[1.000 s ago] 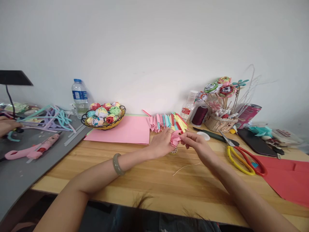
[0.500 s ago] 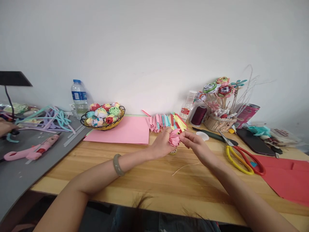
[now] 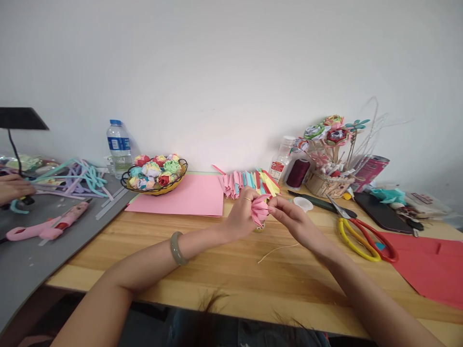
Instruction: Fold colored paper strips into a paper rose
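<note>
A pink folded paper piece (image 3: 259, 212) is held above the middle of the wooden table (image 3: 217, 270). My left hand (image 3: 241, 217) grips it from the left, with a ring on one finger and a bracelet on the wrist. The fingertips of my right hand (image 3: 289, 217) pinch its right side, where a thin thread seems to show. Part of a small round object (image 3: 260, 227) peeks out below the paper. A light string (image 3: 277, 249) lies on the wood nearer to me. Folded coloured strips (image 3: 246, 182) stand in a row just behind my hands.
Pink sheets (image 3: 195, 200) lie under a basket of paper flowers (image 3: 155, 191). Scissors (image 3: 356, 241), a phone (image 3: 381, 212) and red paper (image 3: 430, 265) are to the right. Another person's hand (image 3: 14, 189) is at the far left, near a pink glue gun (image 3: 50, 226).
The pink paper piece has turned in my left hand, and its folds now face right. My right fingertips have shifted slightly. The other person's hand has come further into view.
</note>
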A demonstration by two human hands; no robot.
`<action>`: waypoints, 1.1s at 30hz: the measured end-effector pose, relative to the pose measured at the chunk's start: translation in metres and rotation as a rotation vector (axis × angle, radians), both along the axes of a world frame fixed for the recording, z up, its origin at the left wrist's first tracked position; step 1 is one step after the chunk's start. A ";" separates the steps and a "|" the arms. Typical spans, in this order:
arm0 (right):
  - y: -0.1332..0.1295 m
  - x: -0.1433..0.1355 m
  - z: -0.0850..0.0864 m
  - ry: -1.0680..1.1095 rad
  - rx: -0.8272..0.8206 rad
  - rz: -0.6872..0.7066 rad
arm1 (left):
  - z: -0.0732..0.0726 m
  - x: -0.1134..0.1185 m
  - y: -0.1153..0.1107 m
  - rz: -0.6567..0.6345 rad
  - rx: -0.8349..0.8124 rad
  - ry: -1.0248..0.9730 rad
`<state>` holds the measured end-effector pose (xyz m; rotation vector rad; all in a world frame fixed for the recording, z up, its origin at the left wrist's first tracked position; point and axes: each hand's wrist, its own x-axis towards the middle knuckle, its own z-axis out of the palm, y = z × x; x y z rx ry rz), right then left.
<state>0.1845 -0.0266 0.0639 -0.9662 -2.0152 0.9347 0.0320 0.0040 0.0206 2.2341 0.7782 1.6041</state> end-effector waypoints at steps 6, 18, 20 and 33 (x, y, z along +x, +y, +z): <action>-0.003 0.002 -0.004 -0.049 0.160 0.053 | 0.001 0.000 -0.001 -0.064 0.305 -0.104; 0.002 0.010 -0.012 0.051 0.514 -0.216 | 0.005 -0.002 0.000 -0.130 0.052 0.017; 0.000 0.009 -0.009 0.091 0.593 -0.224 | 0.006 -0.001 -0.001 -0.146 -0.061 0.036; -0.004 0.007 -0.007 0.127 0.387 -0.304 | 0.022 0.003 -0.005 -0.436 -0.771 -0.319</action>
